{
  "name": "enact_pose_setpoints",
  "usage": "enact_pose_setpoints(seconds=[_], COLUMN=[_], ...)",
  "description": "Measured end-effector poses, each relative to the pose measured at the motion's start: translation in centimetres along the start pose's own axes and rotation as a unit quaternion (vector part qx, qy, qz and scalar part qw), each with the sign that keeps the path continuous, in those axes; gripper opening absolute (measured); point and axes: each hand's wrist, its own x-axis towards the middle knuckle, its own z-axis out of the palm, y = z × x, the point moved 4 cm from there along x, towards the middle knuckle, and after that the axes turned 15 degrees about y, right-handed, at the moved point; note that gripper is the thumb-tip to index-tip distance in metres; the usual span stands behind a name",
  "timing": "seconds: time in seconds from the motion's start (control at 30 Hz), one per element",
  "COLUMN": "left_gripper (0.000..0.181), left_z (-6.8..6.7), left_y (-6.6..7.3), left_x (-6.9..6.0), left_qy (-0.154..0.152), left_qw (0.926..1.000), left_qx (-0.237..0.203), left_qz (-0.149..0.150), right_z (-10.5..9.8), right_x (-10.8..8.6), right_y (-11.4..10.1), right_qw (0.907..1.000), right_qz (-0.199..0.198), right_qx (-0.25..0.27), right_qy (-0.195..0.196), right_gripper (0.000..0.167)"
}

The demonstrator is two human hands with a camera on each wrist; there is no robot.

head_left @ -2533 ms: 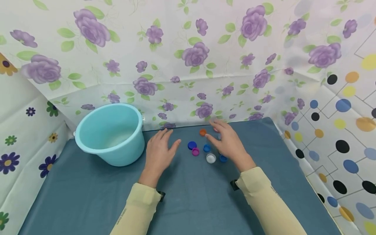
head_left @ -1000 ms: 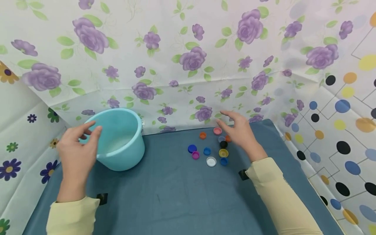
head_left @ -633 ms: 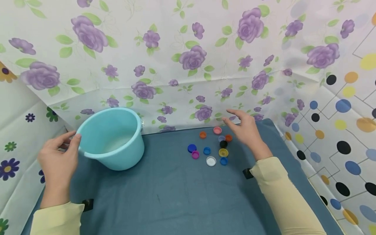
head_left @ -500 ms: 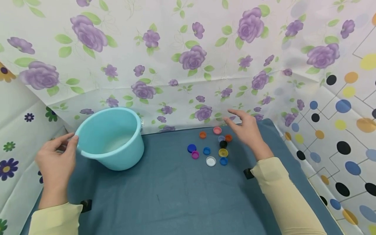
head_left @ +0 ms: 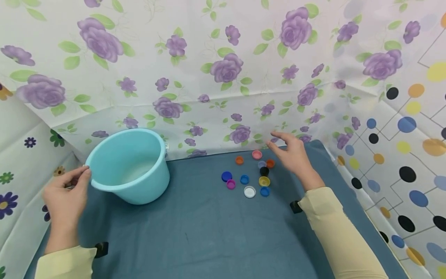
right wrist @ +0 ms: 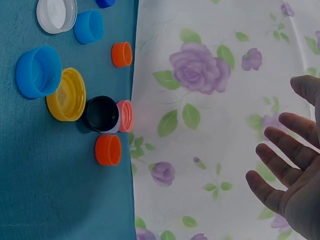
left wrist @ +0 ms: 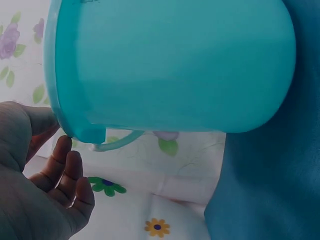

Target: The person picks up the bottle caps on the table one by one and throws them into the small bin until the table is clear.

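A light-blue plastic bucket point(head_left: 141, 190) stands upright at the back left of the cloth-covered table. My left hand point(head_left: 67, 193) pinches its left rim between thumb and fingers; in the left wrist view the other fingers of this hand point(left wrist: 45, 185) are loosely curled below the rim. My right hand point(head_left: 292, 157) hovers, holding nothing, with fingers apart, to the right of a group of bottle caps. Among these are a yellow cap point(head_left: 264, 181), a black cap point(right wrist: 102, 114), a white cap point(head_left: 249, 192) and an orange cap point(right wrist: 108, 150).
The table bears a blue-grey cloth point(head_left: 195, 232). A flower-printed sheet point(head_left: 216, 128) hangs right behind the caps and the bucket. A dotted sheet point(head_left: 397, 147) closes the right side, another flowered one point(head_left: 21, 155) the left.
My left hand has gone from beside the caps leftwards to the bucket's rim and taken hold of it. My right hand has drawn back rightwards from over the caps, uncovering several.
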Motion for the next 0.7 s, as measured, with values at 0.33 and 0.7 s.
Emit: enact_pose_setpoints(seconds=[0.33,0.7], left_gripper=[0.036,0.043], left_z=[0.2,0.2], left_y=[-1.5,-2.4], left_x=[0.6,0.9], left_qy=[-0.031,-0.077], left_qw=[0.9955,0.9758], left_qx=[-0.022,-0.122], left_qz=[-0.087,-0.165], right_z=[0.2,1.3], right_x=[0.2,0.6], right_y=[1.5,4.6], right_qw=[0.9998,0.9985], right_qz=[0.019,0.044], right_qx=[0.001,-0.014], right_qy=[-0.005,-0.03], right_gripper=[0.056,0.061])
